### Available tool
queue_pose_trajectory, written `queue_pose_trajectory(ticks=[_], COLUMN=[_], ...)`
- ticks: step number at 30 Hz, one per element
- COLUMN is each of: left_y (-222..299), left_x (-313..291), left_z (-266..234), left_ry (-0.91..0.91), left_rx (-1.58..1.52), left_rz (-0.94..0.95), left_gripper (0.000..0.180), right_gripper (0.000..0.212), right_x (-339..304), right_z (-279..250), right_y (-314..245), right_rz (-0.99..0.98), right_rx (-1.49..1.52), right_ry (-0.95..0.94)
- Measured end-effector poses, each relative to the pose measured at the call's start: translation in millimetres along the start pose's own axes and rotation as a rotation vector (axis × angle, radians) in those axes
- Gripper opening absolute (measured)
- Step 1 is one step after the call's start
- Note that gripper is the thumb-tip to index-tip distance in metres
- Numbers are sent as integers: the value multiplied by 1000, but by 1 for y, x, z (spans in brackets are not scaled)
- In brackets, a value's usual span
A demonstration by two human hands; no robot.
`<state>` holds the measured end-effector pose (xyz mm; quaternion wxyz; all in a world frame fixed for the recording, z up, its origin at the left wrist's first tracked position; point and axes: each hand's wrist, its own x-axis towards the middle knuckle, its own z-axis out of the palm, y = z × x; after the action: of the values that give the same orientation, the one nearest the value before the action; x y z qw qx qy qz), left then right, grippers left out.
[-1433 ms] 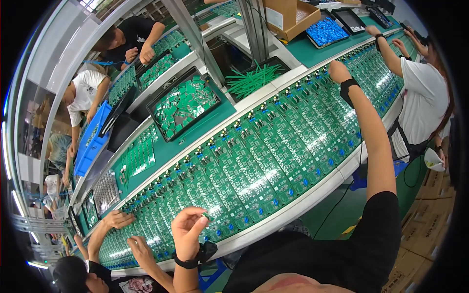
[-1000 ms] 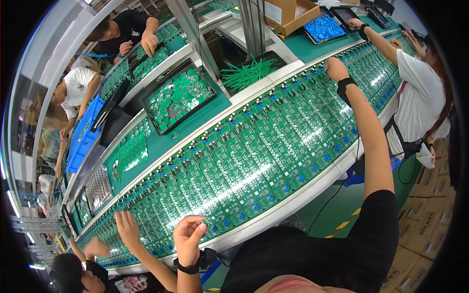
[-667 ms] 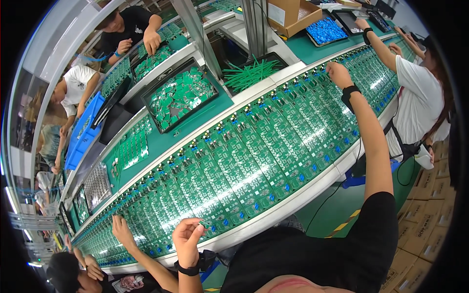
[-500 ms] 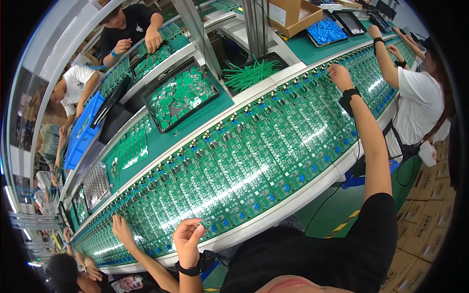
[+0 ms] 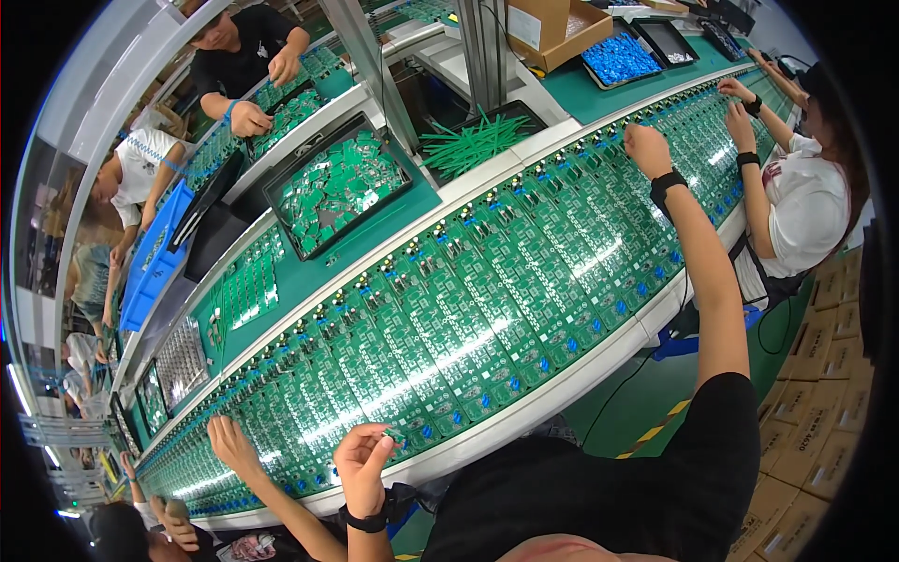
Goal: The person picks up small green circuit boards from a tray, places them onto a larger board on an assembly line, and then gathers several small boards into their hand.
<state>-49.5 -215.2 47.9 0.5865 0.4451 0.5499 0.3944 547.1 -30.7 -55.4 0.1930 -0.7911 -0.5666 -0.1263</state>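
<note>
My left hand [image 5: 363, 461], with a black wrist strap, is raised over the near edge of the line of boards. Thumb and fingers pinch a small green circuit board [image 5: 394, 436]. My right arm stretches across to the far edge of the long green circuit boards [image 5: 440, 337], which lie side by side in a row. Over their far ends, near the small black, yellow and blue components [image 5: 562, 161], my right hand [image 5: 648, 152] is closed with its fingers curled down. Whatever its fingertips hold is hidden.
Beyond the line sit a black tray [image 5: 405, 185] of small green boards, a bin of green strips [image 5: 475, 147] and a tray of blue parts [image 5: 620, 54]. A co-worker's hand [image 5: 234, 448] reaches in at left; another co-worker [image 5: 805, 201] works at right. Metal posts [image 5: 370, 70] rise behind.
My right hand's fingers have curled in more over the boards' far ends. My left hand keeps its pinch almost in place. The co-worker at right has shifted both hands; the one across has lowered a hand.
</note>
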Motion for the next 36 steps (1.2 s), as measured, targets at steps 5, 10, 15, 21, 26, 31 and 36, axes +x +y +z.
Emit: queue_pose_trajectory(ticks=[5, 10, 15, 21, 26, 31, 36], left_y=[-5, -5, -5, -4, -7, -5, -6], left_x=[-2, -2, -1, -2, -1, -2, -2], left_z=[0, 3, 6, 7, 5, 6, 9], left_ry=[20, 27, 21, -2, -12, -3, -12], left_rx=[7, 7, -1, 1, -28, -32, -44], left_rz=[-20, -23, -30, -25, -30, -27, -43], left_gripper=[14, 14, 13, 14, 14, 15, 14], right_gripper=[8, 8, 6, 7, 6, 4, 4], right_x=[3, 7, 4, 11, 13, 1, 3], right_z=[-2, 0, 4, 3, 10, 5, 1], right_y=[6, 9, -6, 8, 3, -7, 1], right_rz=[45, 76, 72, 107, 170, 84, 81], right_rx=[104, 129, -56, 54, -16, -73, 76], right_ry=[-31, -2, 44, -5, 32, 26, 3])
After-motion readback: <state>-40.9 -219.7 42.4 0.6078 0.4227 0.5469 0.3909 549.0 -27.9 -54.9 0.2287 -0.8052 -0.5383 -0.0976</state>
